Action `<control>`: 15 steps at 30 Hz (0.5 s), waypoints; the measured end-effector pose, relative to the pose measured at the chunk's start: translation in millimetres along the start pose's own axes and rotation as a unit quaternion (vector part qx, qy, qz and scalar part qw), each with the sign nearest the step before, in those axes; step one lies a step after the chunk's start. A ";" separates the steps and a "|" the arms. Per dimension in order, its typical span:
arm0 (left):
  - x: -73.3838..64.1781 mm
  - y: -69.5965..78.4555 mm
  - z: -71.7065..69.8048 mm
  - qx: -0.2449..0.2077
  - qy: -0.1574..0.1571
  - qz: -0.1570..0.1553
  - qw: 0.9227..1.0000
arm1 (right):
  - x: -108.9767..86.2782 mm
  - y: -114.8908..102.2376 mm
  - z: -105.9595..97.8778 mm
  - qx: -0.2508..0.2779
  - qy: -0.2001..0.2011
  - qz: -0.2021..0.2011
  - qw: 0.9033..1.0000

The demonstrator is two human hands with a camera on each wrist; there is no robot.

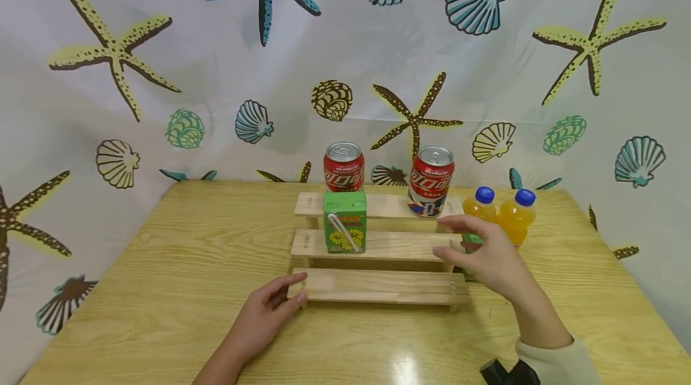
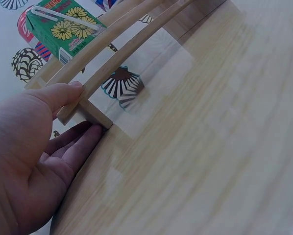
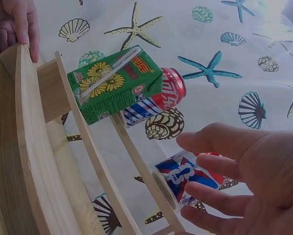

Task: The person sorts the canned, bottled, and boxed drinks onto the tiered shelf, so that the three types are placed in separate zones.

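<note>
A three-step wooden display rack (image 1: 378, 285) stands on the table. My left hand (image 1: 263, 313) holds the left end of its lowest step, the thumb (image 2: 65, 94) on the slat and the other fingers by the leg. On the middle step, toward the left, stands a green drink carton (image 1: 344, 223) with a straw on its front. Two red cola cans, a left one (image 1: 344, 166) and a right one (image 1: 430, 181), stand on the top step. My right hand (image 1: 488, 256) is at the rack's right end, thumb and fingers apart, holding nothing, just below the right can.
Two orange drink bottles, one nearer (image 1: 515, 217) and one beside it (image 1: 479, 204), stand right of the rack with blue caps. Green packaging (image 1: 472, 239) shows partly behind my right hand. A curtain (image 1: 302, 67) with starfish and shells hangs behind the table (image 1: 216, 241).
</note>
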State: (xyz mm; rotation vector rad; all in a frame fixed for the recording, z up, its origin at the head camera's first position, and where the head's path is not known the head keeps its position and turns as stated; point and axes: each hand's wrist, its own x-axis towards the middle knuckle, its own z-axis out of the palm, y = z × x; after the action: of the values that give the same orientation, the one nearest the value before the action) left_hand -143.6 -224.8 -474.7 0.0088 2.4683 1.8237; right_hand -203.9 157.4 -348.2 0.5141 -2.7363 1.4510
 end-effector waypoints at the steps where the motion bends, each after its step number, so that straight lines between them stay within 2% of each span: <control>1: -0.1 0.2 -0.2 0.000 0.000 -0.001 1.000 | -0.2 0.3 -0.5 -0.002 -0.002 -0.001 1.000; 7: -0.4 1.0 -0.1 0.004 0.000 -0.001 1.000 | -0.2 3.9 -7.2 -0.009 -0.007 -0.007 1.000; 15: 0.4 -0.3 0.0 0.005 -0.005 0.004 1.000 | -2.1 8.6 -24.2 -0.024 0.012 0.006 1.000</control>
State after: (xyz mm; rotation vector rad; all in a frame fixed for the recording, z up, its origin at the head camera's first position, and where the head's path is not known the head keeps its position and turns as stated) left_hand -144.0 -224.9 -475.1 0.0289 2.4743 1.8110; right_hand -208.0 181.9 -341.6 0.4761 -2.7528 1.3824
